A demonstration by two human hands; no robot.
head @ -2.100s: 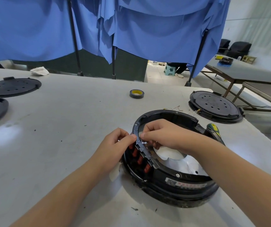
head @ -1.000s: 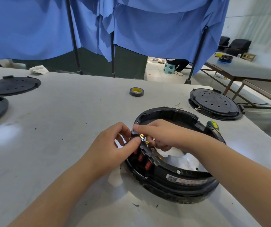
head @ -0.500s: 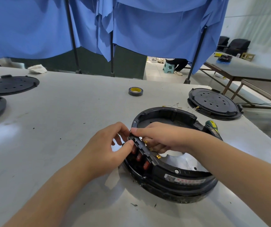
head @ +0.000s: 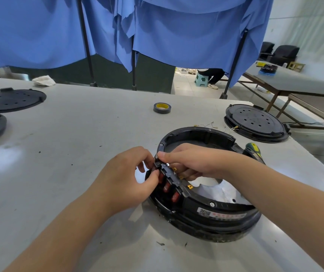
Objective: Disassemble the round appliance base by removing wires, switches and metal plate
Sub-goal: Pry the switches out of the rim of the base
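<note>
The round black appliance base (head: 212,214) lies on the grey table (head: 78,144) in front of me, its near rim carrying a white label. A black switch bracket (head: 170,176) with three red rocker switches (head: 167,187) sits in the rim's left side. My left hand (head: 125,179) pinches the bracket's outer face near its far end, thumb on a switch. My right hand (head: 192,161) reaches across the ring from inside and pinches the bracket's top far corner. A shiny metal plate (head: 221,190) shows inside the ring behind my right hand.
A green-yellow screwdriver handle (head: 254,150) lies at the base's far right. A roll of tape (head: 162,107) sits mid-table. Black round covers rest at right (head: 255,122) and at left (head: 12,100). Loose wire bits (head: 208,125) lie behind the base. Blue curtains hang beyond the table.
Both hands stay on the switch bracket; my left hand slid slightly nearer and its thumb now presses a switch. The base has hardly moved.
</note>
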